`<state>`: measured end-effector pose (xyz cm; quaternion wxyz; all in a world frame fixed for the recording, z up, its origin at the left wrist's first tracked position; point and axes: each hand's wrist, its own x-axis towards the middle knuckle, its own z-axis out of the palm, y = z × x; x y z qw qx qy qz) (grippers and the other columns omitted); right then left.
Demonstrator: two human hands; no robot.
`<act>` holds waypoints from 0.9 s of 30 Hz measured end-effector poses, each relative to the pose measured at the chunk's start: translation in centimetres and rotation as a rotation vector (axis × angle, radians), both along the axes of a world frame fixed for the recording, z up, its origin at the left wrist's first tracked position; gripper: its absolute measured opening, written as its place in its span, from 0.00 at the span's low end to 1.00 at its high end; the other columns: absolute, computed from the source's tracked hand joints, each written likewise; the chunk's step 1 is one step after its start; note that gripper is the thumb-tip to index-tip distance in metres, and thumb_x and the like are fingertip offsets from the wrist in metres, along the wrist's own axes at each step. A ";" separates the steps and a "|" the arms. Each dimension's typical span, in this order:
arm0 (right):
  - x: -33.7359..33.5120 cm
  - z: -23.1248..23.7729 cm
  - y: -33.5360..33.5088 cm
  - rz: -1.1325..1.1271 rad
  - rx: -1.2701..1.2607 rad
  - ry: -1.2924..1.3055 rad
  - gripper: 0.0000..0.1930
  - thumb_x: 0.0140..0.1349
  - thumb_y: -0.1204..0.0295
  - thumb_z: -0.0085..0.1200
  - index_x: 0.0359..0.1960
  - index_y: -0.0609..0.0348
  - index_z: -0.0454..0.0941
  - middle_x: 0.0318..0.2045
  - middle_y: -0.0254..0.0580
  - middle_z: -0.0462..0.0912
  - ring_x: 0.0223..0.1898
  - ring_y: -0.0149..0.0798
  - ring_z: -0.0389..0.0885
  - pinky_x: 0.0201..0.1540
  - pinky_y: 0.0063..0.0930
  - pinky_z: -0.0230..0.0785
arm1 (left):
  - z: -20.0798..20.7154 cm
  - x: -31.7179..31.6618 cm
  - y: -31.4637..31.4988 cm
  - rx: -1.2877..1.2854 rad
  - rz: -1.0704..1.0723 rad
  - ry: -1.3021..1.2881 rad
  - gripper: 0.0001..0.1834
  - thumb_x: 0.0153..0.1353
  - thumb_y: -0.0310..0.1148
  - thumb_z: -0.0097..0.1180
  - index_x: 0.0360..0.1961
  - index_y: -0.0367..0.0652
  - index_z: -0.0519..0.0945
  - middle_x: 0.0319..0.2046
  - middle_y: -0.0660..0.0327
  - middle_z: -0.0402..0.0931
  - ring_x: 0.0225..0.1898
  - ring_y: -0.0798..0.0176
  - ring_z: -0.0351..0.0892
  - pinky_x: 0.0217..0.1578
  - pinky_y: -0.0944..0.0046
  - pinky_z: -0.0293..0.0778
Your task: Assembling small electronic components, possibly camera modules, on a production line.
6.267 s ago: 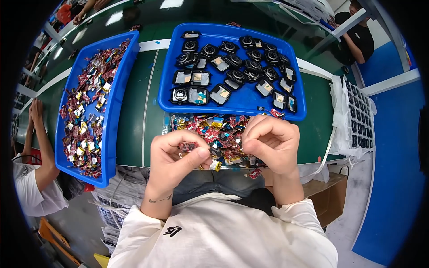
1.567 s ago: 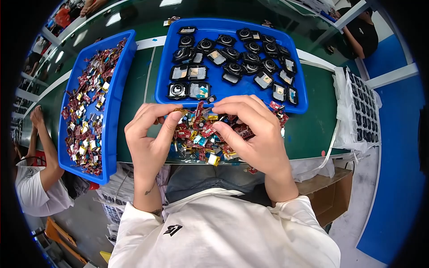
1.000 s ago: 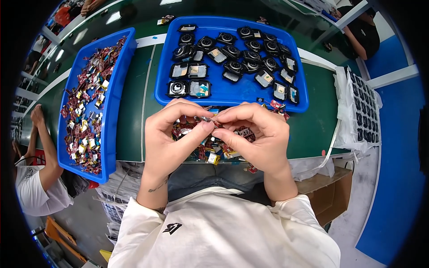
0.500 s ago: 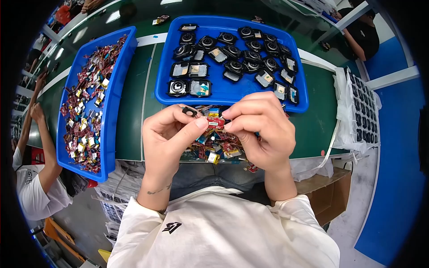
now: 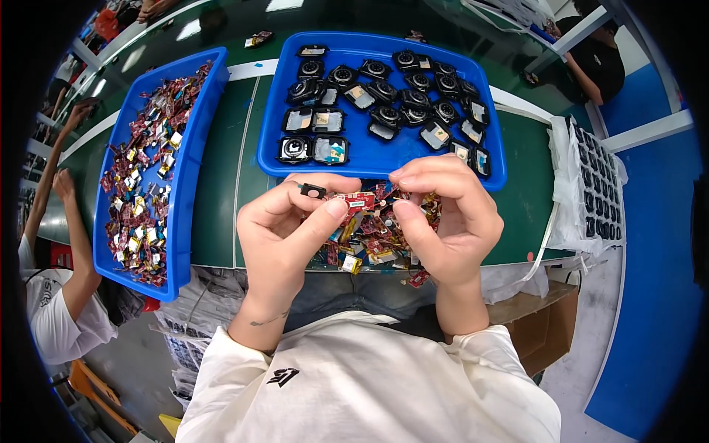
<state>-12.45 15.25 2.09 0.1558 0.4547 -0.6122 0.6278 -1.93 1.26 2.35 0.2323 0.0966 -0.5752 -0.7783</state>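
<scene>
My left hand [image 5: 277, 225] pinches a small red circuit board [image 5: 357, 201] with a pale label between thumb and fingers. A small black part with a round pale spot [image 5: 313, 191] sits against the same hand's fingers. Just right of the board is my right hand [image 5: 454, 221], its thumb and fingertips apart, and I make out nothing held in them. Below both hands lies a heap of red circuit boards with small silver and yellow battery cells [image 5: 377, 247], partly hidden by the hands.
Ahead, a blue tray [image 5: 273, 111] holds many black watch cases. To the left, a long blue bin [image 5: 193, 166] is filled with red boards and cells. Black parts in wrapped trays [image 5: 602, 184] stand right of the green table [image 5: 528, 214]. Other people [image 5: 70, 295] work at left and far right.
My right hand has drawn back to the right from the board, and its fingers have parted. The left hand still holds the board, tilted slightly differently.
</scene>
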 end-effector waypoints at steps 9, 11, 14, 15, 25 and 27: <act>0.7 -0.2 0.8 0.401 0.101 -0.591 0.04 0.55 0.78 0.59 0.31 0.66 0.80 0.26 0.36 0.80 0.25 0.21 0.70 0.25 0.15 0.60 | -0.7 0.5 -0.5 -0.143 -0.151 0.193 0.12 0.48 0.20 0.66 0.35 0.34 0.80 0.35 0.55 0.79 0.38 0.67 0.77 0.38 0.70 0.72; 0.6 0.0 1.1 0.454 0.090 -0.698 0.04 0.56 0.78 0.59 0.31 0.66 0.80 0.25 0.35 0.79 0.24 0.20 0.70 0.24 0.15 0.60 | 0.4 0.6 -0.8 -0.143 -0.218 0.169 0.15 0.46 0.21 0.67 0.37 0.34 0.80 0.34 0.56 0.79 0.36 0.68 0.76 0.35 0.70 0.71; 0.4 0.1 1.5 0.607 0.198 -0.784 0.05 0.57 0.76 0.59 0.32 0.66 0.80 0.24 0.32 0.79 0.24 0.18 0.69 0.24 0.14 0.59 | 0.1 0.3 -2.0 -0.306 -0.317 0.186 0.17 0.40 0.23 0.71 0.34 0.35 0.82 0.30 0.59 0.78 0.32 0.68 0.73 0.30 0.71 0.67; 0.2 0.2 1.5 0.584 0.298 -0.676 0.05 0.57 0.75 0.59 0.32 0.65 0.80 0.24 0.31 0.78 0.24 0.18 0.70 0.24 0.14 0.59 | 0.0 0.3 -2.2 -0.378 -0.320 0.245 0.15 0.39 0.23 0.71 0.31 0.36 0.83 0.30 0.60 0.78 0.32 0.68 0.73 0.30 0.71 0.67; 1.0 0.9 0.3 0.346 0.247 -0.216 0.11 0.50 0.76 0.63 0.37 0.62 0.82 0.27 0.38 0.78 0.26 0.30 0.74 0.27 0.20 0.64 | -0.6 0.6 -0.7 -0.673 -0.180 0.032 0.07 0.41 0.23 0.66 0.24 0.39 0.82 0.22 0.62 0.79 0.22 0.70 0.71 0.21 0.73 0.64; 0.8 0.8 0.6 0.355 0.300 -0.246 0.08 0.49 0.80 0.62 0.34 0.63 0.83 0.27 0.38 0.78 0.26 0.30 0.73 0.26 0.21 0.64 | -0.4 0.6 -0.6 -0.645 -0.197 0.004 0.07 0.41 0.23 0.65 0.24 0.39 0.82 0.21 0.63 0.78 0.22 0.71 0.70 0.21 0.73 0.64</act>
